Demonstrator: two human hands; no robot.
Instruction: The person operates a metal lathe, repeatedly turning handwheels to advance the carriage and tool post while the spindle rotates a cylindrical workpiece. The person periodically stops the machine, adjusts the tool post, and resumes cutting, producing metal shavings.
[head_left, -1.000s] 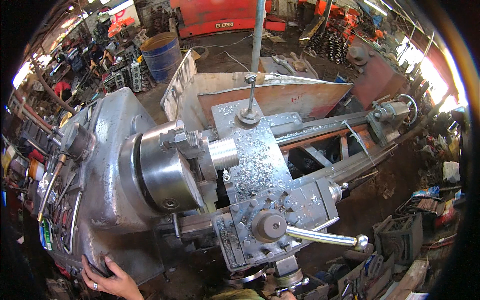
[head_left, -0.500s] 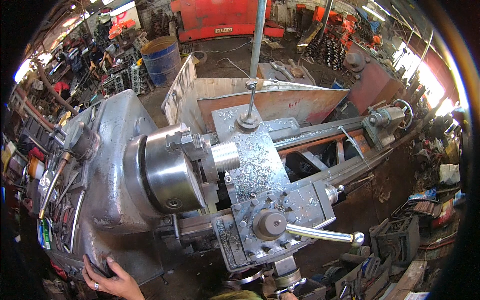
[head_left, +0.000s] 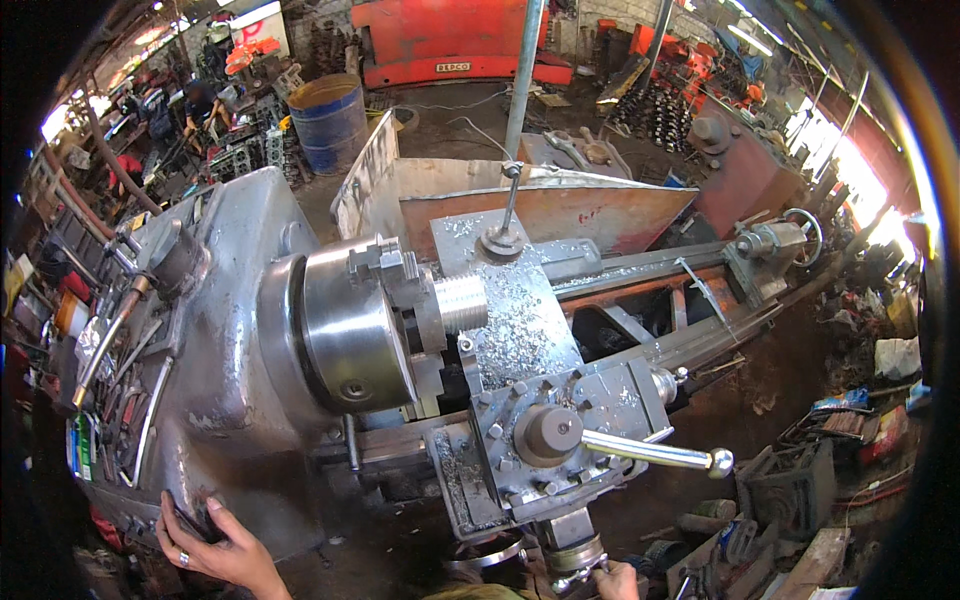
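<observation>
My left hand (head_left: 228, 556), with a ring on one finger, is closed around a dark knob-like part (head_left: 192, 530) at the lower front of the grey lathe headstock (head_left: 215, 400). At the bottom edge my right hand (head_left: 618, 581) grips the small metal handle of the cross-slide crank (head_left: 577, 560); its fingers are partly hidden. A bright chuck (head_left: 355, 325) holds a ribbed, silvery cylindrical workpiece (head_left: 461, 304). Beside it stands the tool post (head_left: 548, 436) with a long ball-ended lever (head_left: 650, 451). Metal chips (head_left: 515, 340) lie over the carriage.
The lathe bed runs right to the tailstock (head_left: 765, 255). Behind the lathe stand a bent metal guard (head_left: 560, 205) and a blue drum (head_left: 328, 125). Wrenches (head_left: 150, 420) lie on the headstock. A person (head_left: 203, 110) is in the far left background. Scrap and boxes (head_left: 790, 490) lie at lower right.
My right hand has come further into view at the crank. My left hand stays on the dark part. The whole view has shifted slightly.
</observation>
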